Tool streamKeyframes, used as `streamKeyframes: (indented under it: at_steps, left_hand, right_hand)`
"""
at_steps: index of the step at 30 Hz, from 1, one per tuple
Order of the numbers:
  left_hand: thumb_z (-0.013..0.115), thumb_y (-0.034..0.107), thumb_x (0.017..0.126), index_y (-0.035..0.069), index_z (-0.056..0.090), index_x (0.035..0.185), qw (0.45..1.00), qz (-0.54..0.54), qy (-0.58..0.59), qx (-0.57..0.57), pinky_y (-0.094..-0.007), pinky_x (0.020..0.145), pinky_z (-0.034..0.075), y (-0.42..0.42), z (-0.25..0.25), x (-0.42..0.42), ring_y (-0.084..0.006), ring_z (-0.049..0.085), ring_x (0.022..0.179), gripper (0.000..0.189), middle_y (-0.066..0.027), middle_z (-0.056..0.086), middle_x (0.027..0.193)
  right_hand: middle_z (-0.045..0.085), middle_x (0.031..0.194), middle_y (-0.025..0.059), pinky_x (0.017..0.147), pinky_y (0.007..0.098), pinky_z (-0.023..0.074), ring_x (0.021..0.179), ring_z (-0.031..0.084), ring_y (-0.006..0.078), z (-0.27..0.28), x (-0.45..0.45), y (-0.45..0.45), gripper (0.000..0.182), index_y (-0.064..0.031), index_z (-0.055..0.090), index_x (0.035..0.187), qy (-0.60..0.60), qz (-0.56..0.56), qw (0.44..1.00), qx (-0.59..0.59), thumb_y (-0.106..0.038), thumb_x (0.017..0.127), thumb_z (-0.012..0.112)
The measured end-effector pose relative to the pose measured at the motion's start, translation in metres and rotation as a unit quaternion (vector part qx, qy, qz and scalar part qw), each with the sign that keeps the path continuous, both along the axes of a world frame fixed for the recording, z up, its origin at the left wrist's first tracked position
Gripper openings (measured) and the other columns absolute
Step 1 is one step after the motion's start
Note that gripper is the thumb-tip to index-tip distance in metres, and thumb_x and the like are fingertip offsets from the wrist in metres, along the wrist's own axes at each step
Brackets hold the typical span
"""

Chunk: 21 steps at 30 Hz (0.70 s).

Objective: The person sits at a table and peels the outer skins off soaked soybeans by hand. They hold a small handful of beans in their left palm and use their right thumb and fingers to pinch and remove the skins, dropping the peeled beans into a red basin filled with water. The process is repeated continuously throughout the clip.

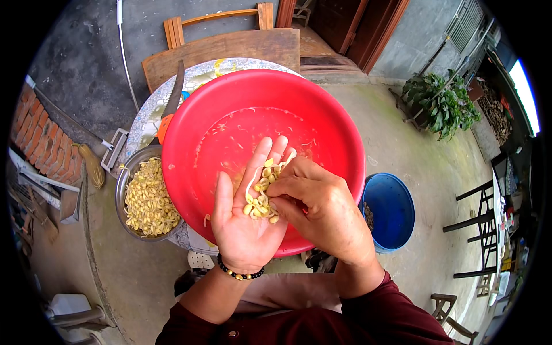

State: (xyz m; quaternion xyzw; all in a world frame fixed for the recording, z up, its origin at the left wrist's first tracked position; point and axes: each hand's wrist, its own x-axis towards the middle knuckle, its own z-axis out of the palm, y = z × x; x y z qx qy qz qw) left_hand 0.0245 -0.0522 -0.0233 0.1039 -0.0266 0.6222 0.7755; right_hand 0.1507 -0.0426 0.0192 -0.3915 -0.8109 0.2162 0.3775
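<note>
My left hand [252,228] is palm up above a large red plastic basin [345,142], with a small heap of soybean sprouts [261,202] on its palm and fingers. A beaded bracelet is on that wrist. The fingertips of my right hand [321,207] touch the sprouts from the right, thumb and index finger pinched together on some of them. Shallow water with loose sprout bits and skins lies in the basin. To the left, a metal bowl [121,215] holds a full heap of soybean sprouts [151,198].
The basin rests on a round table with a patterned cover [148,108]. A curved saw [174,95] with an orange handle lies at its left. A blue bucket [392,215] stands at the right. A wooden bench [224,49] is behind the table, and a squash [92,166] lies far left.
</note>
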Motion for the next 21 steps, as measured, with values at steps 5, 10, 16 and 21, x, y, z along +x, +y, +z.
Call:
streamKeyframes:
  at_steps: [5, 10, 16, 21]
  left_hand:
    - [0.02, 0.053, 0.102, 0.002, 0.023, 0.152, 1.0, 0.0, -0.012, 0.0, -0.0438, 0.12, 0.019, 0.001, -0.002, -0.001, -0.0276, 0.023, 0.147, 0.072, -0.0163, 0.023, 0.159]
    - [0.022, 0.052, 0.102, 0.001, 0.024, 0.152, 0.999, -0.011, -0.043, -0.029, -0.0426, 0.119, 0.021, 0.003, 0.001, -0.002, -0.0276, 0.024, 0.146, 0.071, -0.0158, 0.027, 0.157]
    - [0.024, 0.052, 0.102, 0.001, 0.022, 0.152, 0.999, 0.002, -0.043, -0.017, -0.0421, 0.12, 0.021, 0.005, -0.002, -0.005, -0.0278, 0.023, 0.146, 0.072, -0.0152, 0.024, 0.158]
    - [0.023, 0.053, 0.102, 0.001, 0.02, 0.153, 0.999, 0.007, -0.042, 0.001, -0.0438, 0.12, 0.017, 0.005, -0.003, -0.007, -0.0282, 0.019, 0.148, 0.072, -0.0151, 0.019, 0.16]
  right_hand:
    - [0.059, 0.08, 0.0114, 0.059, 0.0336, 0.049, 0.067, 0.061, 0.0234, -0.001, 0.001, 0.006, 0.01, -0.0005, 0.062, 0.091, 0.077, 0.008, 0.996, -0.034, 0.001, 0.082, 0.066]
    - [0.06, 0.08, 0.0019, 0.061, 0.0224, 0.0452, 0.073, 0.055, 0.0047, 0.009, 0.0, 0.002, 0.004, 0.0003, 0.059, 0.092, 0.34, 0.021, 0.903, -0.261, 0.003, 0.09, 0.061]
    - [0.063, 0.084, 0.0065, 0.066, 0.0279, 0.0493, 0.074, 0.062, 0.0154, 0.003, 0.016, 0.012, 0.017, 0.0011, 0.067, 0.09, 0.172, 0.089, 0.977, -0.089, 0.011, 0.08, 0.058]
    - [0.064, 0.088, 0.0089, 0.07, 0.0307, 0.0508, 0.079, 0.063, 0.0205, 0.006, 0.007, 0.003, 0.021, 0.0007, 0.071, 0.092, 0.037, 0.052, 0.995, -0.082, 0.01, 0.073, 0.07]
